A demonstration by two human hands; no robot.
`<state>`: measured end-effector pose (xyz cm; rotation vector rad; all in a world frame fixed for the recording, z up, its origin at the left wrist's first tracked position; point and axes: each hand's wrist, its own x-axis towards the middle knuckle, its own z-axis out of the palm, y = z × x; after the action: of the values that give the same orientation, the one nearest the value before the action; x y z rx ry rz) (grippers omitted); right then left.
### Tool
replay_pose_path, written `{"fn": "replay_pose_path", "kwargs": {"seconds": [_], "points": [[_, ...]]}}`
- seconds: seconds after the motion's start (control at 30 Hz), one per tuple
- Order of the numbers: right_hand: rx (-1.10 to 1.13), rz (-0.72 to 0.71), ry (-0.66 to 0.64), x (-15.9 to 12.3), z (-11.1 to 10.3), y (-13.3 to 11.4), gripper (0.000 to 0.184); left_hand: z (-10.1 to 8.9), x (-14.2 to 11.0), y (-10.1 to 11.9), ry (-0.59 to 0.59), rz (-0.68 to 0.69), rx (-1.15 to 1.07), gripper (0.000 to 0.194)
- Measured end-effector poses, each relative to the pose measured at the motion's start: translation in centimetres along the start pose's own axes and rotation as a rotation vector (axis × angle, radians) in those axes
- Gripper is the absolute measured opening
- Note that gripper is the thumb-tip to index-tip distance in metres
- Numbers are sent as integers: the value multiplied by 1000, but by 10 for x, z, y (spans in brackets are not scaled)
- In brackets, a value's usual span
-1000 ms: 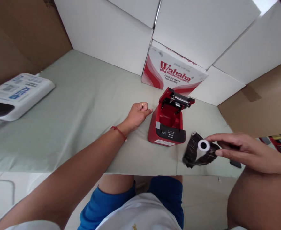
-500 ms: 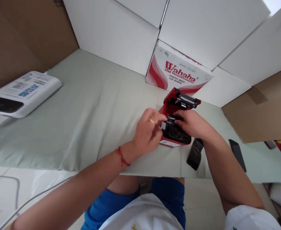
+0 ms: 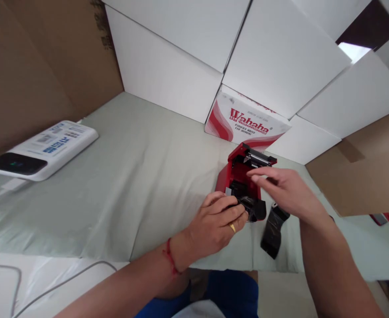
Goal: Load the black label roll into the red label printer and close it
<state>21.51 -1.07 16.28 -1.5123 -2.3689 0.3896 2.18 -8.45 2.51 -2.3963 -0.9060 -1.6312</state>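
A red and black box-shaped device with a raised hinged lid stands on the cloth-covered surface; it looks like a small label printer. My left hand is curled over its near edge, fingers wrapped on the black front part, partly hiding it. Dark glossy material shows by those fingertips; what it is I cannot make out. Above the right side of the open cavity hovers my right hand, its fingers stretched out and holding nothing visible. A black glossy strip lies just right of the device.
Behind the device stands a Wahaba-lettered red and white carton, against white panels. A white device with a dark screen and a cable lies at left. Brown cardboard walls the right side. The surface's front edge is close to my body.
My left hand has moved from the device's left side onto its near edge. My right hand has lifted out of the cavity, exposing its red inside. The view has tilted upward.
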Motion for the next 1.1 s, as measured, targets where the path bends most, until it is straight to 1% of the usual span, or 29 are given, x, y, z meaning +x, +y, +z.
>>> {"fn": "replay_pose_path", "kwargs": {"seconds": [0.07,0.1,0.13,0.17,0.2,0.27,0.37,0.5,0.6,0.7,0.8,0.83,0.9,0.97,1.03,1.1], "points": [[32,23,306,-3,-9,0,32,-5,0,1,19,5,3,20],[-2,12,426,-1,-10,2,35,-7,0,2,39,7,10,21],[-56,-18,505,2,-8,6,38,-8,0,3,56,8,18,22],[-114,-62,537,7,-5,12,42,-9,0,3,68,10,28,22],[-164,-110,532,12,0,17,46,-9,0,3,78,13,39,21],[-206,-168,460,20,10,27,50,-9,1,3,102,16,61,21],[-180,-174,389,22,19,33,47,-10,3,4,142,16,90,21],[-127,-198,378,5,19,24,41,-10,6,7,159,26,98,21],[-46,-238,305,-14,21,21,41,-10,5,11,150,21,100,23],[30,-271,231,-32,32,26,38,-9,4,9,98,3,64,25],[52,-288,240,-43,42,31,34,-9,9,-5,23,-16,-58,26],[54,-288,251,-45,43,32,34,-10,13,-13,12,-53,-117,30],[64,-276,252,-46,45,33,33,-10,21,-30,-8,-207,-246,41],[82,-263,247,-46,45,33,33,-10,28,-47,-63,-334,-374,46],[101,-246,256,-46,47,34,34,-10,30,-59,-142,-395,-466,44],[117,-234,289,-47,51,34,33,-8,27,-65,-185,-425,-508,41]]}}
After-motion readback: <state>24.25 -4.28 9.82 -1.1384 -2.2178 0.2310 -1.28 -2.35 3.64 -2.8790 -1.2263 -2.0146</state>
